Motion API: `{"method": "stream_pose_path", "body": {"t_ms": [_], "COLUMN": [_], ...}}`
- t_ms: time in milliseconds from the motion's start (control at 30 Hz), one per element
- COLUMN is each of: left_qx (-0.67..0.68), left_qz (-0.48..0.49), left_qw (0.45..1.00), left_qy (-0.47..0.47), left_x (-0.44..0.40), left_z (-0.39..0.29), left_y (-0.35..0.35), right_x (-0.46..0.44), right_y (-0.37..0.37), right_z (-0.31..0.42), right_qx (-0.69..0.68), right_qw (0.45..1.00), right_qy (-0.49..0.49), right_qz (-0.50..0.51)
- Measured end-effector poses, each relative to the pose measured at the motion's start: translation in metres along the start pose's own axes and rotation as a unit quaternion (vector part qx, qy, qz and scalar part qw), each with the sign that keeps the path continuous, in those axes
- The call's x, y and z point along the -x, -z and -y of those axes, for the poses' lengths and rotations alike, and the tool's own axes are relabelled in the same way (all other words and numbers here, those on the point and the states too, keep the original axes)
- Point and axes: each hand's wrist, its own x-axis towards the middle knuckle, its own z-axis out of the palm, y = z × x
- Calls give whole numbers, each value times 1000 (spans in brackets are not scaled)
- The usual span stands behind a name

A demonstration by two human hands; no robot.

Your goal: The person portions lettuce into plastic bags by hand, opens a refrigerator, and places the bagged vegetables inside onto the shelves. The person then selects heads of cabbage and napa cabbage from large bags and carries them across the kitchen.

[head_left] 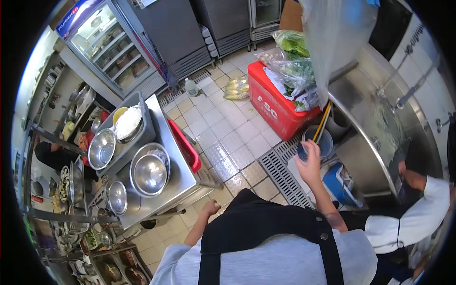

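My right hand point(308, 162) is raised over the floor drain, thumb and fingers apart, with nothing visible in it. Just beyond its fingertips, a yellow stick point(322, 122) leans in a dark bucket point(325, 143). A blue bucket point(338, 183) stands on the floor to the right of my forearm. My left hand point(210, 207) hangs low at my side, its fingers curled in and holding nothing I can see. It is nearest to the corner of the steel table point(183, 183), apart from it. Metal bowls point(149, 174) sit on that table.
A red ASC cooler box point(278, 111) carries bagged leafy greens point(292, 61). At the right is a large steel sink point(363, 142), where another person's hand point(412, 178) reaches in. A grey tub point(142, 111) holds more bowls. Bagged produce point(236, 88) and a bottle point(191, 87) stand on the floor.
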Motion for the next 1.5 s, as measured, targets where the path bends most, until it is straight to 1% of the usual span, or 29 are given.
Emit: {"method": "stream_pose_path", "body": {"t_ms": [67, 100, 133, 167, 233, 367, 433, 467, 500, 533, 600, 667, 733, 800, 867, 900, 933, 1033, 1100, 1133, 1167, 1200, 1233, 1300, 1333, 1367, 1400, 1433, 1500], "left_qx": [56, 77, 95, 109, 130, 203, 241, 241, 160, 78, 67, 116, 159, 186, 191, 196, 196, 191, 207, 196, 184, 175, 173, 160, 137, 134, 116, 100, 53], "left_qz": [-26, -26, -20, -11, 3, 12, 3, -2, -16, -29, -91, -109, -118, -115, -114, -104, -94, -44, -74, -98, -122, -98, -96, -88, -73, -31, 1, 34, 54], "left_qw": [996, 994, 991, 988, 985, 978, 970, 970, 984, 990, 985, 971, 958, 950, 946, 950, 954, 964, 962, 964, 965, 973, 974, 976, 976, 980, 978, 973, 944], "left_qy": [56, 78, 95, 111, 111, 42, -14, -33, -73, -110, -133, -180, -207, -222, -237, -220, -204, -177, -164, -153, -144, -112, -113, -118, -155, -143, -174, -203, -320], "left_x": [6, -3, -16, -37, -97, -277, -366, -397, -428, -453, -462, -488, -522, -557, -594, -610, -623, -653, -676, -684, -691, -701, -718, -751, -774, -778, -800, -822, -875], "left_z": [-28, -28, -25, -20, -12, -17, -43, -68, -91, -115, -192, -257, -310, -337, -360, -368, -368, -369, -372, -373, -377, -384, -391, -396, -402, -430, -450, -469, -515], "left_y": [17, 16, 15, 15, 19, 44, 84, 115, 147, 177, 257, 315, 354, 359, 363, 363, 353, 346, 356, 363, 372, 387, 393, 403, 405, 429, 437, 441, 440], "right_x": [-70, -101, -129, -154, -194, -251, -285, -301, -318, -334, -363, -402, -449, -489, -541, -575, -610, -707, -761, -785, -801, -815, -838, -874, -887, -899, -914, -923, -938], "right_y": [-35, -54, -74, -94, -138, -195, -206, -212, -214, -215, -219, -226, -240, -262, -288, -297, -300, -315, -333, -341, -347, -348, -346, -336, -335, -334, -332, -330, -323], "right_z": [11, 12, 13, 13, -1, -39, -60, -75, -88, -96, -125, -153, -191, -244, -295, -309, -307, -342, -398, -431, -456, -445, -412, -359, -355, -355, -363, -388, -445], "right_qx": [-19, -23, -49, -73, -32, -18, -12, 2, 17, 60, 60, 54, 59, 36, -74, -132, -201, -311, -280, -112, 60, 164, 264, 384, 432, 479, 525, 521, 512], "right_qw": [999, 997, 995, 994, 993, 984, 982, 983, 983, 983, 986, 992, 990, 986, 966, 947, 905, 845, 859, 921, 951, 951, 934, 909, 892, 871, 845, 848, 854], "right_qy": [43, 75, 73, 69, 91, 67, 58, 53, 46, 8, -36, -47, -92, -149, -248, -291, -374, -432, -428, -371, -301, -245, -185, -104, -103, -105, -105, -101, -91], "right_qz": [18, 23, 38, 53, 67, 165, 178, 176, 176, 174, 154, 100, 93, 63, 29, 6, -12, -51, -30, -34, -33, -95, -155, -124, -83, -39, 5, -3, -19]}}
